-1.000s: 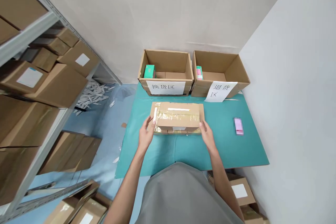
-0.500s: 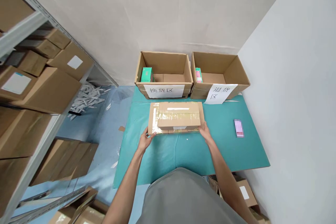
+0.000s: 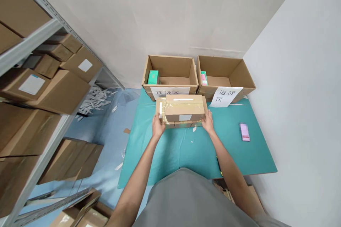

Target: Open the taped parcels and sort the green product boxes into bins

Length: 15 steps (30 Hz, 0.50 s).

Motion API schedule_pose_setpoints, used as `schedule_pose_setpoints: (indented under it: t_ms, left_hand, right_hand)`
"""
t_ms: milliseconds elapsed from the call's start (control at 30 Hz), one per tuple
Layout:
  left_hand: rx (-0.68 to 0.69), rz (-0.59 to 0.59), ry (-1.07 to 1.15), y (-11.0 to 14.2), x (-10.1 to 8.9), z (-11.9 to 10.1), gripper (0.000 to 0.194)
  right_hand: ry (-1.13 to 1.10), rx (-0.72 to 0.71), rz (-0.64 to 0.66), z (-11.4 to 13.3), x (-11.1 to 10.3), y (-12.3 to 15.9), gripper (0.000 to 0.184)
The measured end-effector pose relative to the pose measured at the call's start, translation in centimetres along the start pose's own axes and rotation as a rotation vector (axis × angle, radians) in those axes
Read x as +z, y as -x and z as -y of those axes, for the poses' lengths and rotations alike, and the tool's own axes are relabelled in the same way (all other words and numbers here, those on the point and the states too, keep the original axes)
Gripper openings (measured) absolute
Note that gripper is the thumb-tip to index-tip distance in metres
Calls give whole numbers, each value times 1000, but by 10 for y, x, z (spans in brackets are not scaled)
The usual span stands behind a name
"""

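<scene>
My left hand (image 3: 158, 126) grips the left end of a taped lower carton (image 3: 182, 124), thumb toward the front. Its right end is held by my right hand (image 3: 208, 122). A smaller brown cardboard box (image 3: 184, 109) rests on top of that carton, with clear tape and a white label on its front. Both boxes are over the green table (image 3: 183, 149), close to two open cardboard bins. Whether the lower carton touches the table I cannot tell.
The left open bin (image 3: 173, 61) holds a green box (image 3: 153, 77); the right open bin (image 3: 241, 74) holds a pink-and-green box (image 3: 204, 78). Paper signs hang on both. A blurred pink item (image 3: 244, 132) lies at right. A metal shelf (image 3: 50, 30) with cartons stands left.
Both stacked boxes have moved away from me toward the bins, now overlapping the left sign's lower edge. More of the lower carton's front shows. My left hand has moved farther up its left end.
</scene>
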<state>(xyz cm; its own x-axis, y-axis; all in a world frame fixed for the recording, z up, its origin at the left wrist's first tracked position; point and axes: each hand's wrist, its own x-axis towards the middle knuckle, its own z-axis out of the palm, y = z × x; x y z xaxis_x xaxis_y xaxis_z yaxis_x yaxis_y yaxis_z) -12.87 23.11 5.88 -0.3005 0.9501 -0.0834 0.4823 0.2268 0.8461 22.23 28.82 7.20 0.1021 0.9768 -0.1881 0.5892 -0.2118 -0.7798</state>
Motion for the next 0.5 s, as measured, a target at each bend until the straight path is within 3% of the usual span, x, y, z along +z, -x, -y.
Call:
schedule_pose_setpoints:
  t_ms: [100,200,367,500]
  left_hand:
    - [10,44,101,17,10,-31,79]
    - [-18,36,120,48,10,-44,74]
    - [-27,0,264,142,-3,-22,69]
    - [-112,15,287,218,-10,7,69]
  right_hand:
    - [-48,-15,37,13,8,15,63]
    - [-123,-21,34,15,6,43,62]
    - [-333,-119,82,-17,-13,134,78]
    - [-412,11,174,-52,-15,216,77]
